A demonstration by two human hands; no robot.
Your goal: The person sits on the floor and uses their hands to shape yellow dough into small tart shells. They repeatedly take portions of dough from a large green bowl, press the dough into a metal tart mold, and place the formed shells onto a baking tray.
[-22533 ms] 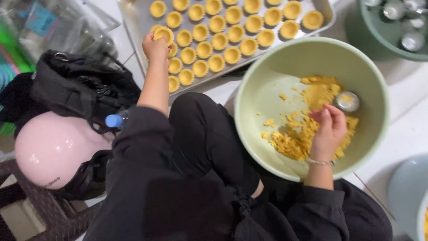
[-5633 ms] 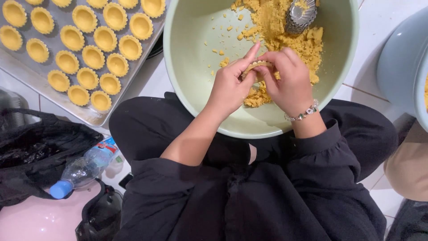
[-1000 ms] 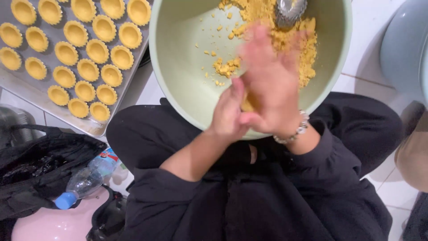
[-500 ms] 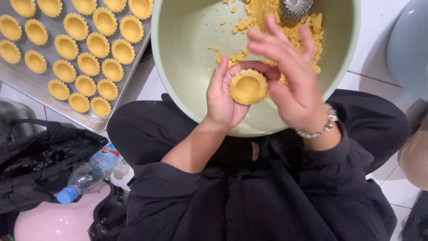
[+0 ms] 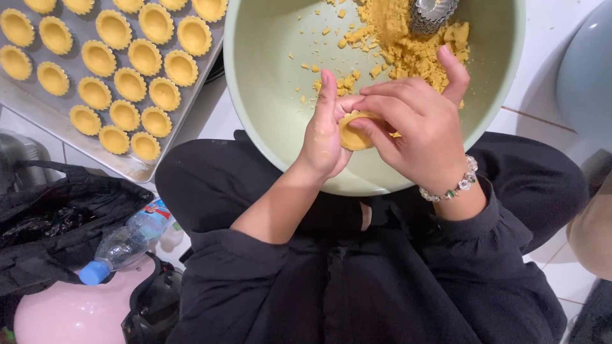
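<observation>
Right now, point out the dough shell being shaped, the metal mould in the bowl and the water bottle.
dough shell [image 5: 352, 135], head view, its exposed left edge.
metal mould [image 5: 431, 15], head view, its fluted side.
water bottle [image 5: 124, 242], head view, its clear body.

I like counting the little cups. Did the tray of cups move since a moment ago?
Cannot tell: the tray sits as close to the green bowl as before; only the camera shifted.

Tiled floor [image 5: 542, 44] under baking tray [image 5: 25, 105]
</observation>
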